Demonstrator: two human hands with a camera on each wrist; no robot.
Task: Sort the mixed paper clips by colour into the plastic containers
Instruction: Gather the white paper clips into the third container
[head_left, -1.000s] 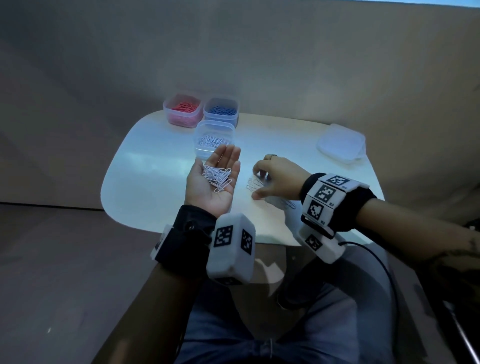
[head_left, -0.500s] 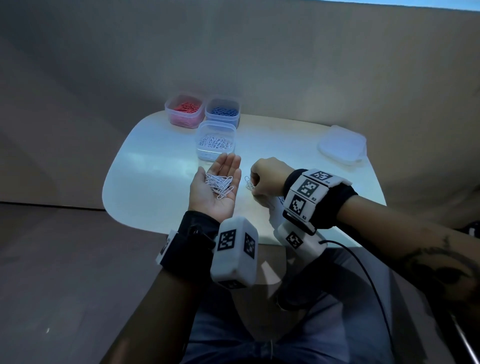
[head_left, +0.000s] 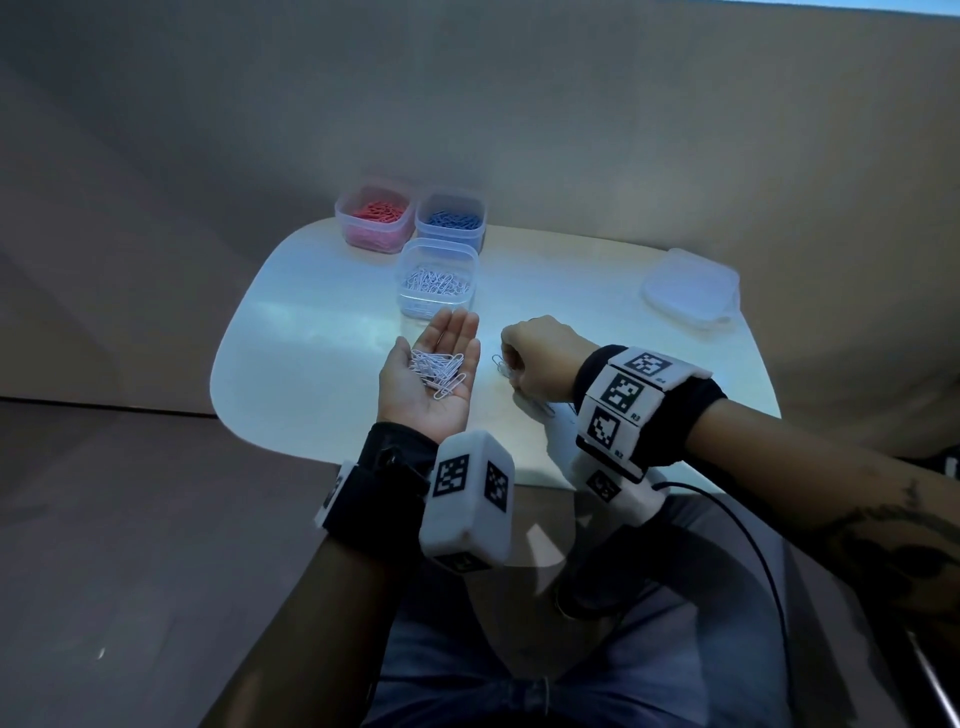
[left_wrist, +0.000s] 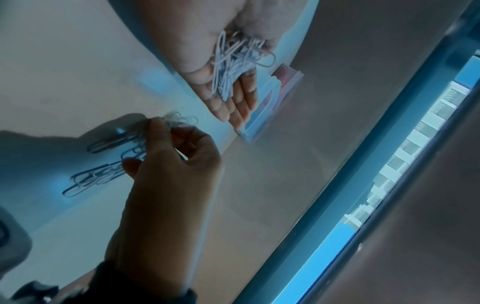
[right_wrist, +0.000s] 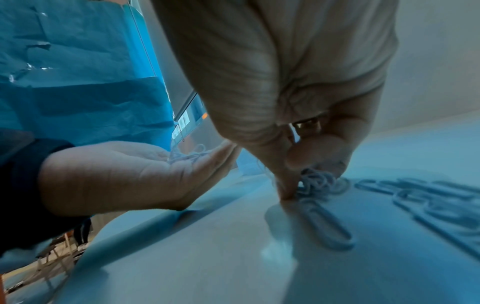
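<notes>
The left hand (head_left: 435, 375) is held palm up above the white rounded table (head_left: 311, 353), fingers straight and close together, with a loose heap of white paper clips (head_left: 437, 373) lying on the palm; nothing is gripped. The right hand (head_left: 545, 358) is beside it, knuckles up, fingers curled down onto the table. In the right wrist view, the thumb and fingertips (right_wrist: 285, 191) pinch a small bunch of white clips (right_wrist: 322, 184) against the tabletop. More loose white clips (left_wrist: 98, 176) lie flat on the table just beside that hand, on its wrist side.

Three clear square plastic containers stand at the far edge of the table:
- the container of white clips (head_left: 437, 278), nearest, just beyond the left fingertips;
- the container of red clips (head_left: 375, 217), behind it to the left;
- the container of blue clips (head_left: 451, 219), behind it to the right, touching or nearly touching the red one.

A stack of clear plastic lids (head_left: 691, 288) lies at the far right of the table, well apart from the containers. Each wrist carries a black band with a white marker-tagged camera unit (head_left: 467, 499).
</notes>
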